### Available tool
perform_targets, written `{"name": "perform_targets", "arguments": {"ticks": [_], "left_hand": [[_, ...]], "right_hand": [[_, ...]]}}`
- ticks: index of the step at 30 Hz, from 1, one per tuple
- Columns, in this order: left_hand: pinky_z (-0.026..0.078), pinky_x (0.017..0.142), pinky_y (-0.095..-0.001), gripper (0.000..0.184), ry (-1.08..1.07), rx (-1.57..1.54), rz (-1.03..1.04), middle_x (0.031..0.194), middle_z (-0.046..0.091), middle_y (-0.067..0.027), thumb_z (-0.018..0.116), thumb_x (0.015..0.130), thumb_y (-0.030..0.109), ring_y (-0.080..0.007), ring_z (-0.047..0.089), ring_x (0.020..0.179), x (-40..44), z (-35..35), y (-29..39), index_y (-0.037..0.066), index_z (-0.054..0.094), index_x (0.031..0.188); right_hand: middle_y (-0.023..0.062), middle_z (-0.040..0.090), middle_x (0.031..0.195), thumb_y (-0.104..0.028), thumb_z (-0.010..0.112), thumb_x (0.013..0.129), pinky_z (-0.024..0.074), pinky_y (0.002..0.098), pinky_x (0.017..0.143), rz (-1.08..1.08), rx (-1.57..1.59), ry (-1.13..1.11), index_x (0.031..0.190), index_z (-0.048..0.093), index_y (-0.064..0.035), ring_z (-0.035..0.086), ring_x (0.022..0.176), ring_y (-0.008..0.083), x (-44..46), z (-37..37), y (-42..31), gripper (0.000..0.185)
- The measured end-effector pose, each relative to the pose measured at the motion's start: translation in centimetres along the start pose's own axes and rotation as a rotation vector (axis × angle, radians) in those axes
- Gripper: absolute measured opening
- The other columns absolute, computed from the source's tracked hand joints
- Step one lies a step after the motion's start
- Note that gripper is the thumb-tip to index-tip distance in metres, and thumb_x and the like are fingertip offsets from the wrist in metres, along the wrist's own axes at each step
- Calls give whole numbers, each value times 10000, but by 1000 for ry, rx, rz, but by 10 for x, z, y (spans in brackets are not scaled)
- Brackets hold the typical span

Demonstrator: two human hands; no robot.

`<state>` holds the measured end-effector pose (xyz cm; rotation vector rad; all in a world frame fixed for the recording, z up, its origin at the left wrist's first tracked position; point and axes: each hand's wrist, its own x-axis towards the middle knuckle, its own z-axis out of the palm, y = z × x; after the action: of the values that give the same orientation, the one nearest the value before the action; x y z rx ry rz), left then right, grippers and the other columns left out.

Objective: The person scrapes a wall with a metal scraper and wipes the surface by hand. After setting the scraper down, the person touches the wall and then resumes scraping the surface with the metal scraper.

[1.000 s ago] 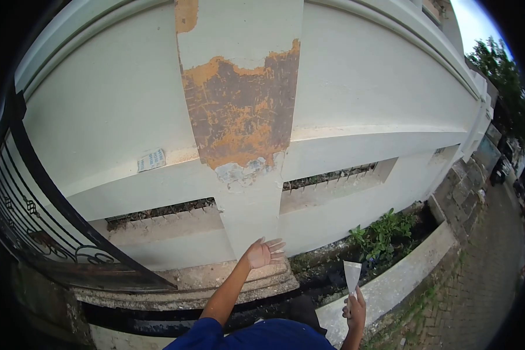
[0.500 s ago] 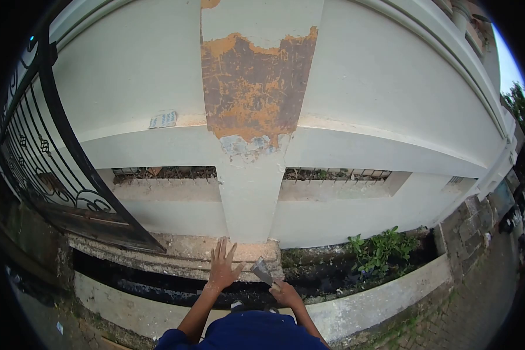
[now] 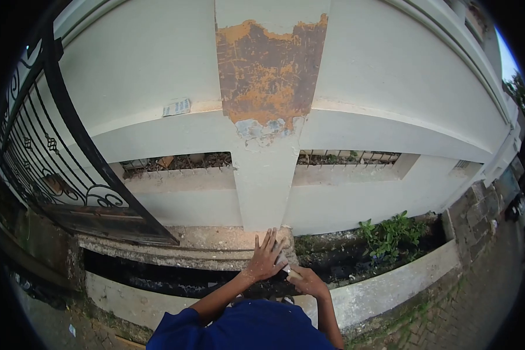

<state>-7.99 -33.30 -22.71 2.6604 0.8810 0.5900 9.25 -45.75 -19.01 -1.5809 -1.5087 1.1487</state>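
My right hand (image 3: 309, 283) is wrapped round the handle of a scraper (image 3: 293, 272). The tool's metal blade points up and to the left, and my left hand hides much of it. Fingers stretched upward, my left hand (image 3: 263, 260) is open beside the blade; I cannot tell whether they touch. Both hands are low in front of me, near the foot of a white pillar (image 3: 267, 186). Higher on the pillar is a stripped patch (image 3: 268, 70) of brown and orange, with flaking grey-white paint at its lower edge.
Below the wall runs a dark drainage ditch (image 3: 151, 279) with a concrete curb (image 3: 385, 283). A leafy plant (image 3: 393, 236) grows from it at right. A black iron gate (image 3: 87, 151) stands at left. Folded paper (image 3: 176, 107) lies on the wall ledge (image 3: 140, 119).
My left hand has moved right, over toward the scraper, and now covers much of its blade. My right hand still grips the handle. The view has shifted slightly.
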Motion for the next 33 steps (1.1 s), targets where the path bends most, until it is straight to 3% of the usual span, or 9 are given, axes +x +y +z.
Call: {"name": "perform_targets", "arguments": {"ticks": [6,10,13,17,20,25,28,32,33], "left_hand": [[100,1092,-674,772,47,-84,40,1540,115,-316,500,914,493,-468,117,1431,-8,-40,-41,-3,296,1469],[113,1094,-668,748,114,-93,34,1543,141,-298,502,903,495,-463,143,1427,-28,-39,-71,31,331,1464],[115,1100,-657,717,86,-148,51,1546,152,-285,503,904,469,-460,160,1423,-27,-60,-76,47,346,1462],[119,1106,-645,708,216,-141,-1,1545,174,-277,505,897,464,-460,175,1418,-20,-72,-72,48,364,1453],[109,1106,-648,712,110,-186,99,1544,167,-285,503,902,469,-460,162,1423,-17,-63,-77,38,363,1451],[93,1100,-660,724,124,-91,-26,1545,123,-303,496,907,482,-462,128,1431,-6,-53,-60,41,344,1461],[81,1097,-667,731,100,-81,-7,1537,124,-317,488,909,496,-469,119,1430,2,-55,-58,46,338,1465],[107,1092,-673,719,105,-40,7,1556,131,-271,470,921,531,-447,124,1436,14,-42,-44,100,333,1480],[109,1095,-669,717,69,-29,42,1558,137,-262,464,921,537,-442,126,1437,21,-41,-43,103,337,1478]], "right_hand": [[57,570,687,-184,649,873,481,318,562,243,351,-120,1224,575,8,539,568,140,18,45,-64,406],[90,609,749,-168,651,862,473,300,587,-177,-261,280,1273,543,16,538,600,130,50,96,-28,463],[248,662,969,-206,668,818,508,381,760,94,93,-9,1262,555,-18,662,847,349,45,88,-81,495],[79,607,733,-137,636,854,478,306,603,254,-484,293,1288,549,-29,524,607,140,44,101,-22,456],[86,649,781,-140,637,844,487,332,617,261,329,-137,1276,559,-27,571,631,166,32,69,-99,453],[167,688,819,-161,638,829,507,406,664,269,-561,178,1316,515,-13,645,698,234,45,65,-9,524],[205,688,911,-188,620,858,514,409,748,318,253,-271,1319,521,-24,654,785,346,30,19,-83,500],[7,543,730,-221,622,913,451,247,528,-190,-205,266,1369,481,-12,490,580,65,48,31,-2,521],[9,549,715,-244,617,917,453,253,521,78,288,-98,1344,508,-12,515,571,78,39,11,-54,498]]}}
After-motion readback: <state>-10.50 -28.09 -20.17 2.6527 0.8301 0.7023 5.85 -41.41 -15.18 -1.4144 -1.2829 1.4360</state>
